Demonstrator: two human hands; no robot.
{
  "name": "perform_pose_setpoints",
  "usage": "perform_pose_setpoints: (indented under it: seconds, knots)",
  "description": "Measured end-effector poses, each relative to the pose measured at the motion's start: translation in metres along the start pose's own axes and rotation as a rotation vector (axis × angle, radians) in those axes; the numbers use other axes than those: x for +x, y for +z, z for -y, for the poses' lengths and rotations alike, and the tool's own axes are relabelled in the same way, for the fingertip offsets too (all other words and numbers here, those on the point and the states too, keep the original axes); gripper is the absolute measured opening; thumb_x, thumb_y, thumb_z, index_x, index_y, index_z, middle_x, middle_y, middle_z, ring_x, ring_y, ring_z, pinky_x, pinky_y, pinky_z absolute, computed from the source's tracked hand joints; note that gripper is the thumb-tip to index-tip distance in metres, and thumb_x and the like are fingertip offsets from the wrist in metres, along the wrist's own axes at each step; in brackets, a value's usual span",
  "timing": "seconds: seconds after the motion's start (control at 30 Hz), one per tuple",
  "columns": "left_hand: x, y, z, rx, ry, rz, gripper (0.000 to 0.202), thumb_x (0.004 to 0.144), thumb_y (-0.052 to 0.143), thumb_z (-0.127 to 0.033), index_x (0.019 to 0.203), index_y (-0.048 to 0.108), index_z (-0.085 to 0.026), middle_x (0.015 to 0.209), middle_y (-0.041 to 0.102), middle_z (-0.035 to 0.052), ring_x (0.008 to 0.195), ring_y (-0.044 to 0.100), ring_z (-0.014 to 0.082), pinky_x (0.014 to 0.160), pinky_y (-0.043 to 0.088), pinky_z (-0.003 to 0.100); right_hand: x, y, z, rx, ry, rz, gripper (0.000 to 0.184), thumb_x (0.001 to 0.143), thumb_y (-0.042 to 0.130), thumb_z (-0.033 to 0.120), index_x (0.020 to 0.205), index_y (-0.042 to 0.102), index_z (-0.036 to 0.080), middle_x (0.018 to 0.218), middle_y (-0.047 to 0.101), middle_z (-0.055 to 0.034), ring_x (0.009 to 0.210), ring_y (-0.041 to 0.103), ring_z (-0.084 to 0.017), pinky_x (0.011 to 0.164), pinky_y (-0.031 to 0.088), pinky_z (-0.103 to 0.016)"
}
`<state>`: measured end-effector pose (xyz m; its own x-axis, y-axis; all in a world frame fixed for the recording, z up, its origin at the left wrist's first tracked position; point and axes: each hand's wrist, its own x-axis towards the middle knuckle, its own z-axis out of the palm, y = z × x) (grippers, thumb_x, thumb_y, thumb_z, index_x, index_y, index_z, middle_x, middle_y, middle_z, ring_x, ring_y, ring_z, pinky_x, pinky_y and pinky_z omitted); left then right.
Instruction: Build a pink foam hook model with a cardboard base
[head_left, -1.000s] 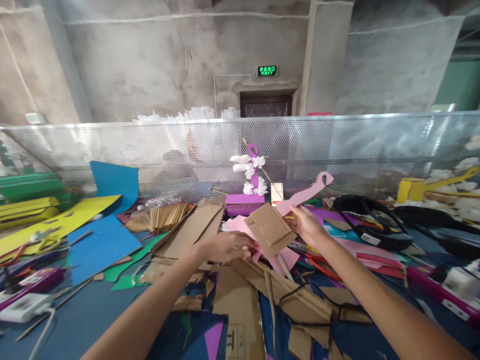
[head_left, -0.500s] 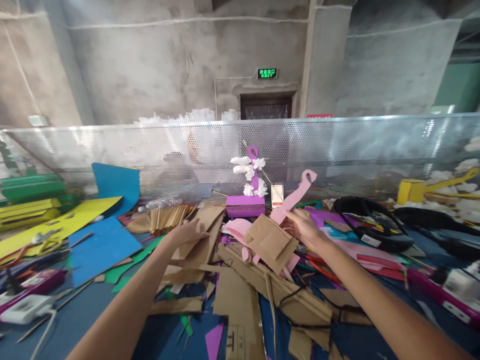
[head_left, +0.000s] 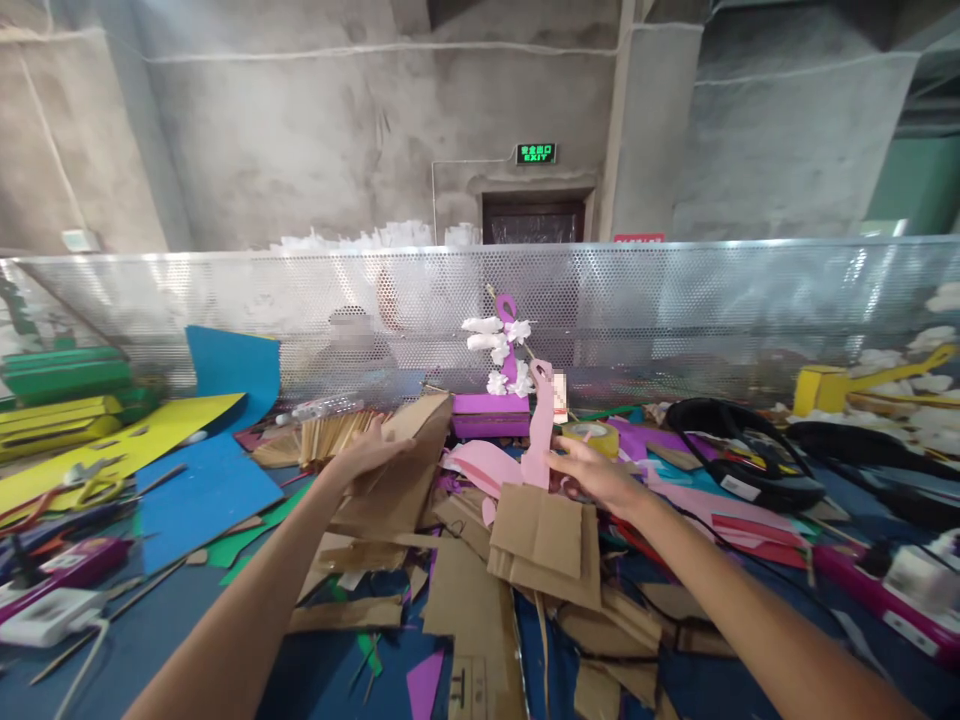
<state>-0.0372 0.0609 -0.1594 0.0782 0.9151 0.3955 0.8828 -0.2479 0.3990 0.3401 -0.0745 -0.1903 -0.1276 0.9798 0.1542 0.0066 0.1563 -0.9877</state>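
My right hand (head_left: 589, 470) is closed on a pink foam strip (head_left: 537, 430) with a curled loop at its top. The strip stands roughly upright, its lower end against a stack of brown cardboard squares (head_left: 544, 535). On the left, my left hand (head_left: 373, 455) grips the side of a brown cardboard sheet (head_left: 409, 480), which is tilted up; its fingertips are partly hidden. A rounded pink foam piece (head_left: 484, 465) lies between the hands. Behind them stands a purple box (head_left: 491, 414) topped by a purple looped strip (head_left: 508, 345) with white flowers.
Cardboard scraps (head_left: 465, 600) cover the middle of the blue table. Blue foam sheets (head_left: 206, 490), yellow scissors (head_left: 101, 487) and a power strip (head_left: 67, 575) lie left. Yellow tape (head_left: 592, 437) and a black headset (head_left: 739, 450) sit right. A perforated metal screen (head_left: 315, 300) runs behind.
The pink strip has swung left and more upright, and the cardboard stack with it has turned and lowered. The cardboard sheet at my left hand has tilted up.
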Motion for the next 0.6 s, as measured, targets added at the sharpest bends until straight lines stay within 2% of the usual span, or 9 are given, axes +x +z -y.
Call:
perform_pose_setpoints:
  seconds: [0.07, 0.1, 0.2, 0.27, 0.37, 0.43, 0.47, 0.53, 0.6]
  knots:
    - [-0.005, -0.009, -0.012, 0.035, -0.057, -0.015, 0.103, 0.072, 0.066, -0.074, 0.152, 0.04, -0.014, 0.142, 0.053, 0.0313, 0.131, 0.051, 0.0541, 0.1, 0.042, 0.063, 0.001, 0.006, -0.002, 0.011, -0.016, 0.003, 0.035, 0.076, 0.083, 0.044, 0.095, 0.067, 0.02, 0.072, 0.068, -0.0001, 0.057, 0.056, -0.011, 0.044, 0.031, -0.018]
    - [-0.007, -0.013, -0.019, 0.045, -0.02, -0.068, 0.103, 0.074, 0.065, -0.073, 0.155, 0.035, -0.016, 0.144, 0.05, 0.0297, 0.134, 0.049, 0.0534, 0.102, 0.041, 0.064, 0.002, 0.009, -0.003, 0.022, -0.019, -0.002, 0.037, 0.075, 0.084, 0.044, 0.095, 0.066, 0.02, 0.069, 0.066, 0.001, 0.055, 0.055, -0.011, 0.043, 0.03, -0.018]
    - [-0.016, -0.02, -0.038, 0.037, 0.297, -0.234, 0.099, 0.08, 0.067, -0.064, 0.16, 0.025, -0.021, 0.152, 0.039, 0.0229, 0.142, 0.041, 0.0451, 0.112, 0.038, 0.059, 0.003, 0.023, -0.006, 0.087, -0.029, -0.021, 0.04, 0.074, 0.086, 0.046, 0.093, 0.066, 0.018, 0.067, 0.066, 0.0013, 0.054, 0.056, -0.01, 0.041, 0.031, -0.017]
    - [-0.021, -0.021, -0.047, 0.064, 0.519, -0.286, 0.098, 0.082, 0.069, -0.058, 0.162, 0.022, -0.026, 0.159, 0.031, 0.0194, 0.148, 0.034, 0.0422, 0.119, 0.031, 0.059, 0.002, 0.033, -0.006, 0.141, -0.015, -0.007, 0.039, 0.074, 0.086, 0.045, 0.095, 0.068, 0.018, 0.074, 0.071, -0.0017, 0.059, 0.062, -0.01, 0.045, 0.038, -0.016]
    - [-0.026, -0.018, -0.054, 0.133, 0.739, -0.298, 0.099, 0.082, 0.072, -0.055, 0.163, 0.021, -0.028, 0.166, 0.022, 0.0181, 0.153, 0.025, 0.0426, 0.124, 0.018, 0.063, -0.004, 0.043, -0.003, 0.175, 0.05, 0.138, 0.038, 0.078, 0.084, 0.044, 0.106, 0.073, 0.019, 0.092, 0.077, -0.0067, 0.075, 0.072, -0.014, 0.061, 0.052, -0.019]
    - [-0.028, -0.017, -0.057, 0.159, 0.828, -0.293, 0.096, 0.084, 0.072, -0.055, 0.162, 0.023, -0.026, 0.167, 0.018, 0.0188, 0.154, 0.023, 0.0427, 0.125, 0.014, 0.064, -0.007, 0.042, 0.001, 0.116, 0.088, 0.273, 0.037, 0.081, 0.081, 0.043, 0.11, 0.075, 0.02, 0.102, 0.078, -0.0084, 0.081, 0.074, -0.015, 0.066, 0.055, -0.022]
    - [-0.029, -0.018, -0.058, 0.165, 0.863, -0.282, 0.095, 0.084, 0.071, -0.054, 0.162, 0.025, -0.026, 0.168, 0.017, 0.0189, 0.154, 0.023, 0.0427, 0.126, 0.014, 0.064, -0.008, 0.039, 0.004, 0.065, 0.094, 0.296, 0.036, 0.081, 0.081, 0.043, 0.108, 0.076, 0.019, 0.104, 0.078, -0.0087, 0.079, 0.073, -0.015, 0.063, 0.054, -0.021]
    - [-0.031, -0.019, -0.06, 0.166, 0.913, -0.247, 0.09, 0.086, 0.071, -0.054, 0.161, 0.028, -0.027, 0.169, 0.017, 0.0184, 0.154, 0.023, 0.0433, 0.125, 0.013, 0.065, -0.006, 0.028, 0.01, -0.033, 0.07, 0.215, 0.035, 0.079, 0.082, 0.043, 0.101, 0.076, 0.017, 0.094, 0.077, -0.0079, 0.066, 0.068, -0.012, 0.051, 0.048, -0.019]
    - [-0.031, -0.022, -0.061, 0.161, 0.944, -0.204, 0.088, 0.086, 0.071, -0.053, 0.16, 0.031, -0.029, 0.17, 0.019, 0.0177, 0.154, 0.024, 0.0443, 0.125, 0.013, 0.067, -0.003, 0.012, 0.015, -0.059, 0.003, 0.017, 0.035, 0.077, 0.082, 0.047, 0.09, 0.073, 0.017, 0.077, 0.072, -0.0037, 0.052, 0.055, -0.009, 0.04, 0.036, -0.017]
